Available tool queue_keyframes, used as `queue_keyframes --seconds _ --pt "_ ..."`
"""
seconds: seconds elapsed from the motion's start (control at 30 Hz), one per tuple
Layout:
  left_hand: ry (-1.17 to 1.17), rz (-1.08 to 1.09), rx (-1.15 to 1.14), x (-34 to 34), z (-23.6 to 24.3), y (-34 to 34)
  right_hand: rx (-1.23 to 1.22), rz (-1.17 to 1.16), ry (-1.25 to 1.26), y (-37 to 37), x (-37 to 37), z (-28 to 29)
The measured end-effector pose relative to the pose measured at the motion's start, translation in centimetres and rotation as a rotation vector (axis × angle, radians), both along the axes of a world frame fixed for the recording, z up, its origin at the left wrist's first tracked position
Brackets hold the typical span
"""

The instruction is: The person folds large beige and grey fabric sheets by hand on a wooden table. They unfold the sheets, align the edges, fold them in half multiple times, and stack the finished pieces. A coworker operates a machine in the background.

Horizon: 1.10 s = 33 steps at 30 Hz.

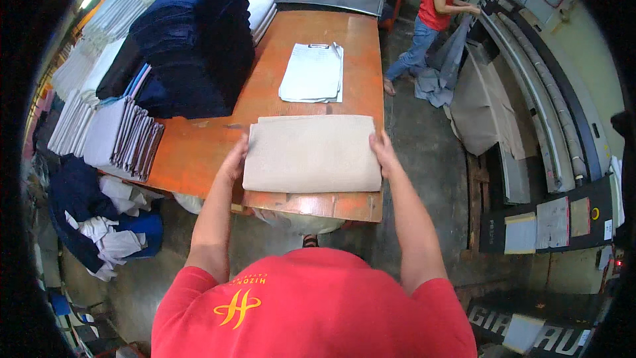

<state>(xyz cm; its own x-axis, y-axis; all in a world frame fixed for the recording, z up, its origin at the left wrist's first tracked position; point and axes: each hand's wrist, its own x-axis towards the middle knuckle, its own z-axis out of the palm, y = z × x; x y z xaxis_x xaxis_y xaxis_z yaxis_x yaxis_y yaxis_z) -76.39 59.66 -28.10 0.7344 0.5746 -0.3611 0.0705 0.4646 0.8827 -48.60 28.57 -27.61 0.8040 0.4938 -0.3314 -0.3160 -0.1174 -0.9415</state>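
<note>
A folded beige cloth (313, 154) lies flat near the front edge of the orange table (331, 207). My left hand (235, 158) presses its left side, fingers partly hidden by the cloth. At the opposite side, my right hand (383, 154) grips the right edge with the thumb on top. Just beyond the cloth is a clipboard with white papers (311, 74).
A tall stack of dark blue folded cloth (192, 40) and grey-lilac folded pieces (126, 136) fill the table's left side. Loose fabric (112, 219) heaps at lower left. Another person (434, 13) handles grey fabric (440, 76) by a long roller machine (530, 99).
</note>
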Motion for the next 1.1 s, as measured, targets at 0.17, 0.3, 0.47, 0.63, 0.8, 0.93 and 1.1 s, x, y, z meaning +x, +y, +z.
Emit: queue_keyframes --seconds 0.17,0.3,0.47,0.63,0.8,0.93,1.1 --pt "0.296 -0.059 0.424 -1.8 -2.9 -1.2 -0.211 0.249 0.085 -4.6 -0.9 -1.8" --pt "0.367 0.067 0.753 -2.2 -4.5 -2.7 -0.227 0.414 0.031 -5.5 -2.1 -1.3" --pt "0.276 0.362 0.899 -0.5 -3.9 -3.5 -0.419 0.182 -0.597 -3.1 -4.6 -0.2" --pt "0.183 0.480 0.960 1.7 -3.9 -3.4 -0.499 -0.108 -0.795 -2.1 -6.5 -1.5" --pt "0.520 0.234 0.773 1.9 -4.0 -2.0 -0.740 -0.134 -0.603 -2.2 -6.0 -3.7" --pt "0.568 -0.051 0.442 1.1 -2.2 0.4 -0.818 -0.051 -0.512 -2.8 -4.3 -3.7" --pt "0.302 0.049 0.435 3.2 -1.6 0.2 -0.771 0.052 -0.498 -0.5 -0.5 -2.0"
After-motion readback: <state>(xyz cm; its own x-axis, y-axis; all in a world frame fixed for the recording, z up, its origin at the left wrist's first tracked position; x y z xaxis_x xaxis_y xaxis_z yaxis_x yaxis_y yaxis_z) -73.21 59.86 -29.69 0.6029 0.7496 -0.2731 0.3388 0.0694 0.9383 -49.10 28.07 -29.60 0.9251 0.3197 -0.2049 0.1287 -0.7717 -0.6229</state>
